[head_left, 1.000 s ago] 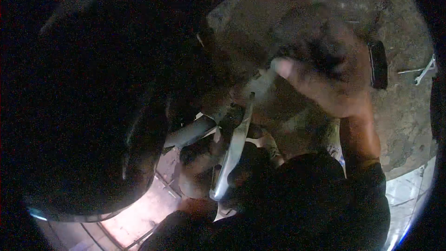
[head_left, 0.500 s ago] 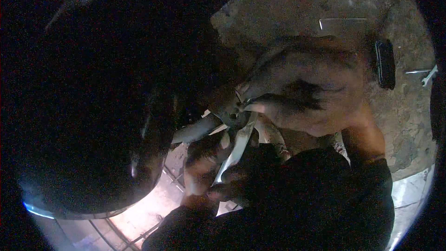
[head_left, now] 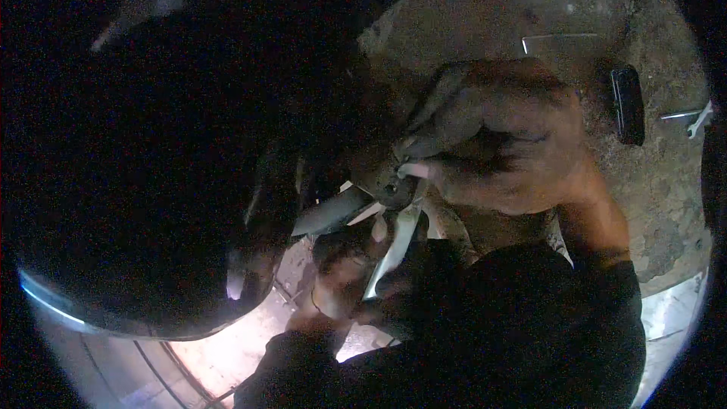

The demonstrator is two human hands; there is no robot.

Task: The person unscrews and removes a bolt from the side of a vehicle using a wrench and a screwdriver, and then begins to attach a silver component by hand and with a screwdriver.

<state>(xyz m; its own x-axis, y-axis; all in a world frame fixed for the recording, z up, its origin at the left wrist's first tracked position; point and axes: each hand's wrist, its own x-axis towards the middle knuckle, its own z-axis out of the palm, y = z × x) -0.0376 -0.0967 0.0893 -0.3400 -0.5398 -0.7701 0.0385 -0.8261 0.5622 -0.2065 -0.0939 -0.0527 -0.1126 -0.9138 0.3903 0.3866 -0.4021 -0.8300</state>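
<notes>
Dim light falls over a worn, brownish surface (head_left: 666,182), its lower right edge giving way to bright tiles — more tiles glow at lower left, below a large, dark, rounded shape (head_left: 151,257) that fills the left side.

Near the surface's left edge is the round metal hub (head_left: 392,191), with a pale bar (head_left: 401,236) running down from it and a grey arm (head_left: 333,212) going off to the left. At the hub, the right hand (head_left: 500,140) has thumb and finger pinched on a small metal piece (head_left: 402,170), too blurred to name. The left hand (head_left: 344,265) is beneath, beside the bar; shadow hides whether its fingers are closed on it.

Seating or turning that piece by fingertip seems to be the step in hand; the next move calls for a steady hub and a well-lined-up pinch.

As for containers, an oblong black case (head_left: 628,104) lies toward the surface's right edge — what it holds, if anything, cannot be told. Nearest that edge is a wrench (head_left: 700,121); a bent rod (head_left: 560,35) lies farther up.
</notes>
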